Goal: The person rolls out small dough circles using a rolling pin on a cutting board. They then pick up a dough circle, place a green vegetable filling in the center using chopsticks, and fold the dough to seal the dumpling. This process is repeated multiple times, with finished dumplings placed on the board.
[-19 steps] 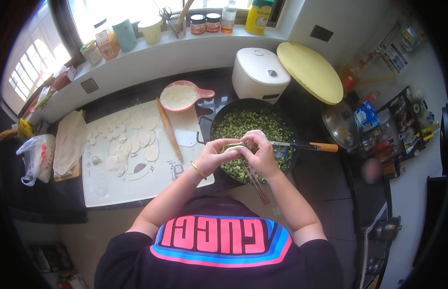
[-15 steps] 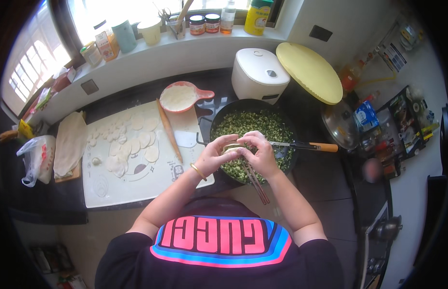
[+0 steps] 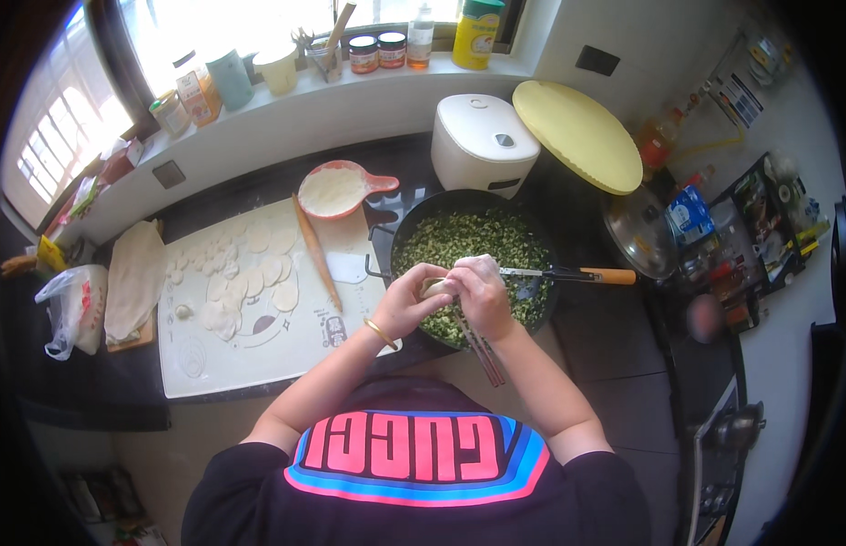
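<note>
Above the near side of a dark wok (image 3: 400, 238), my left hand (image 3: 414, 298) and my right hand (image 3: 482, 296) meet around a small pale dumpling (image 3: 435, 288). The left fingers curl around it from the left. My right fingers are closed against its right edge, hiding part of it. Chopped green filling (image 3: 477, 235) covers much of the wok's inside. Chopsticks (image 3: 482, 350) stick out over the wok's near rim, below my hands. To the left, round dough wrappers (image 3: 284, 297) and small dough pieces lie on a floured white mat (image 3: 195, 373).
A rolling pin (image 3: 317, 255) lies on the mat beside a red-handled bowl of flour (image 3: 334, 190). Behind the wok stand a white rice cooker (image 3: 486, 141) and a yellow round lid (image 3: 577, 136). The wok's wooden-tipped handle (image 3: 605, 276) points right. A cloth-covered board (image 3: 134, 278) is at far left.
My right fingers have folded closer together over the dumpling, and my hands have drawn nearer each other. The view has shifted slightly.
</note>
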A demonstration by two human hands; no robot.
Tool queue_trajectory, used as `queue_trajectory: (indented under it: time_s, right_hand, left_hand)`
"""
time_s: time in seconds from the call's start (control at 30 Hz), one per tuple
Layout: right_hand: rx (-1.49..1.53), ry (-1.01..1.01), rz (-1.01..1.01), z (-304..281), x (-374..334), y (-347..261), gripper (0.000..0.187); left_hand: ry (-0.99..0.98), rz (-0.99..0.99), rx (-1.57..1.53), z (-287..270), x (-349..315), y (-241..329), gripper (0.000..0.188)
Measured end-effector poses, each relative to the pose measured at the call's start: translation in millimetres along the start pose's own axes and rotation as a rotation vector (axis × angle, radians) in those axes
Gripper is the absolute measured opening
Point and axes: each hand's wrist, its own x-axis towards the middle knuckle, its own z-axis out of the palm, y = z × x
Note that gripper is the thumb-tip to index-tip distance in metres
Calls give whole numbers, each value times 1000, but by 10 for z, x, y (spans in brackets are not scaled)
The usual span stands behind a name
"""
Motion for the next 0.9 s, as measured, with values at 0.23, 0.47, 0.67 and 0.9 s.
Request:
queue_trajectory:
  time_s: [0.23,0.47,0.67,0.9]
  right_hand:
    - [601,176,641,-28,-182,57,15]
    - [633,80,521,-83,-257,50,15]
    - [669,22,642,-125,-288,94,15]
    - [686,83,741,-82,-240,13,9]
  left_hand:
    - [74,-41,-234,1,22,68,31]
    - [91,-71,-298,47,30,157,31]
    - [83,-53,-327,81,39,123,31]
    - [59,-50,-342,138,50,163,29]
